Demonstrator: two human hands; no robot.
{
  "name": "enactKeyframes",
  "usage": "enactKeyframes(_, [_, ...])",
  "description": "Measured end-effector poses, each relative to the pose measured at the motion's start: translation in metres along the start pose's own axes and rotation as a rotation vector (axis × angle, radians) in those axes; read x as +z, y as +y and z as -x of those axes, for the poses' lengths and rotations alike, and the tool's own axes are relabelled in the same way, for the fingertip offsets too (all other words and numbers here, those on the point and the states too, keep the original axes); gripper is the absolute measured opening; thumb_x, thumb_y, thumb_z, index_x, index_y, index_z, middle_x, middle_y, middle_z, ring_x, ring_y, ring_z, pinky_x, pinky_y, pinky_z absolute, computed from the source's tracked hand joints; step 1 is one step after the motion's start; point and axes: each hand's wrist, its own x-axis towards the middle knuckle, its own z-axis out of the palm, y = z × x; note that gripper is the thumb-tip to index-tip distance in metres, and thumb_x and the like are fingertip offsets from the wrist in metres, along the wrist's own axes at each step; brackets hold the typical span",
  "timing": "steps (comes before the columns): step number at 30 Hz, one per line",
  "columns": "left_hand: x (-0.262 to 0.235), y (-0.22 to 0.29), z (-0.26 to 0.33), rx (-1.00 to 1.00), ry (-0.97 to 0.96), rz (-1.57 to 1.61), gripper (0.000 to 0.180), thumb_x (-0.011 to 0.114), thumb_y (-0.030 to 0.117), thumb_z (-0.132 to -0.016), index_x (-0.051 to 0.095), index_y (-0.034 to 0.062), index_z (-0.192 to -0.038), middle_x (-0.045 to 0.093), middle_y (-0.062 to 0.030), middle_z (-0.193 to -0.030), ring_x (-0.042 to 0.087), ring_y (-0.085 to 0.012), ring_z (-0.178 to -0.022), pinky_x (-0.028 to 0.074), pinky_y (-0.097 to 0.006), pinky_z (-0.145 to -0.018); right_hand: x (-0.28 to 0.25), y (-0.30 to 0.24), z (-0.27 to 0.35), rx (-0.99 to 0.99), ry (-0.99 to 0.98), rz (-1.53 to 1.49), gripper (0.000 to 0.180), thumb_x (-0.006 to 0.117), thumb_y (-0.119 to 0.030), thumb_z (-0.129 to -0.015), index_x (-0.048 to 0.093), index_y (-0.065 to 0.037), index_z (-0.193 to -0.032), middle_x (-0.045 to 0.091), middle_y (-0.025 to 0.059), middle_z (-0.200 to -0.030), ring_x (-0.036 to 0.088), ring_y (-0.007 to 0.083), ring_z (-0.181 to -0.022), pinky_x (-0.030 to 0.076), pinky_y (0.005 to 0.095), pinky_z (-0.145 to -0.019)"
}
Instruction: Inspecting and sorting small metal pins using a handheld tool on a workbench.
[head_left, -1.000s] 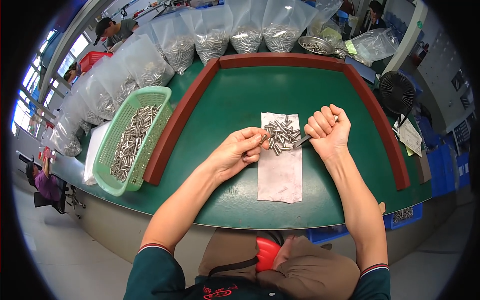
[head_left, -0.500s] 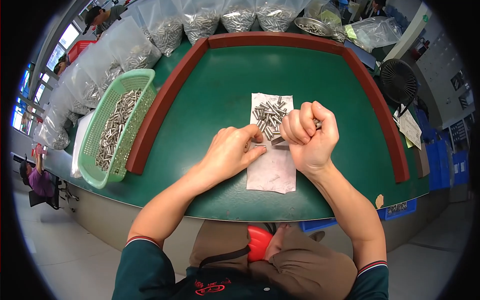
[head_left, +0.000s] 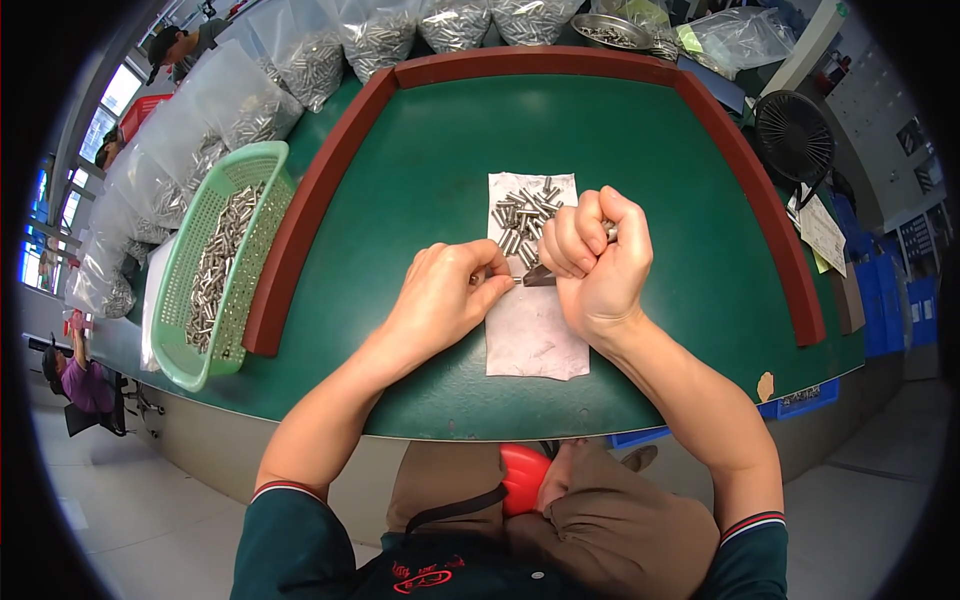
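My left hand (head_left: 440, 295) pinches a small metal pin (head_left: 517, 281) between thumb and fingertips, just over a white cloth (head_left: 537, 335). Close beside it, my right hand (head_left: 603, 262) is closed in a fist round a metal tool with a flat dark blade (head_left: 538, 275). The blade points at the pin's end and seems to meet it. A bit of shiny metal shows at the top of the right fist. A loose heap of short metal pins (head_left: 524, 215) lies on the cloth's far half, partly hidden behind the right hand.
A red-brown raised border (head_left: 535, 62) frames the green table top (head_left: 440, 140). Left of it stands a green plastic basket (head_left: 270, 205) of pins. Clear bags of metal parts (head_left: 375, 35), a metal bowl (head_left: 612, 33) and a black fan (head_left: 793, 135) stand outside the border.
My right hand has shifted slightly left, bringing the blade to the pin. The left thumb and fingertips have closed together on the pin. The whole view has moved a little.
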Motion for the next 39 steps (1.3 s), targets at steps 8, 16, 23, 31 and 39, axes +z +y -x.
enactKeyframes(8, [0.0, 0.001, 0.001, -0.008, -0.004, -0.008, 0.011, 0.064, 0.008, -0.074, 0.059, -0.0015, -0.075, 0.052, -0.007, -0.055, 0.042, -0.0107, -0.047, 0.036, -0.027, -0.046, 0.002, -0.001, 0.0, 0.02, 0.026, -0.031, 0.037, 0.031, -0.022, -0.087, 0.025, -0.011, -0.051, 0.026, -0.0005, -0.042, 0.018, 0.0083, -0.038, 0.017, 0.0248, -0.038])
enactKeyframes(16, [0.001, -0.001, 0.001, -0.022, -0.006, 0.03, 0.01, 0.063, 0.007, -0.074, 0.059, -0.002, -0.076, 0.053, -0.006, -0.057, 0.043, -0.0097, -0.049, 0.037, -0.026, -0.048, -0.004, -0.01, -0.001, -0.338, -0.416, 0.916, 0.036, 0.04, -0.016, -0.085, 0.039, -0.002, -0.052, 0.037, -0.0006, -0.047, 0.032, 0.007, -0.045, 0.027, 0.0261, -0.042])
enactKeyframes(23, [-0.001, 0.001, 0.0, -0.034, -0.025, 0.022, 0.01, 0.063, 0.007, -0.074, 0.06, -0.0023, -0.076, 0.053, -0.0056, -0.058, 0.043, -0.0091, -0.05, 0.037, -0.026, -0.048, -0.012, -0.034, -0.016, -0.194, -0.171, 0.242, 0.038, 0.031, -0.018, -0.087, 0.027, -0.01, -0.049, 0.025, -0.0022, -0.043, 0.02, 0.0074, -0.042, 0.018, 0.0254, -0.041])
enactKeyframes(31, [-0.002, 0.001, 0.0, -0.03, -0.025, 0.03, 0.011, 0.064, 0.008, -0.073, 0.059, -0.002, -0.075, 0.052, -0.0055, -0.056, 0.042, -0.0093, -0.05, 0.036, -0.026, -0.047, -0.003, -0.011, -0.004, 0.028, 0.019, -0.081, 0.037, 0.031, -0.024, -0.086, 0.025, -0.012, -0.052, 0.024, -0.0013, -0.041, 0.016, 0.0088, -0.038, 0.016, 0.0252, -0.038])
enactKeyframes(39, [-0.001, 0.0, -0.001, -0.032, -0.028, 0.016, 0.012, 0.065, 0.008, -0.073, 0.059, -0.0022, -0.073, 0.052, -0.0048, -0.056, 0.041, -0.0092, -0.05, 0.036, -0.026, -0.047, -0.002, 0.002, 0.0, -0.014, 0.075, -0.092, 0.035, 0.031, -0.023, -0.086, 0.026, -0.012, -0.053, 0.026, -0.0005, -0.041, 0.017, 0.0086, -0.037, 0.018, 0.0252, -0.037])
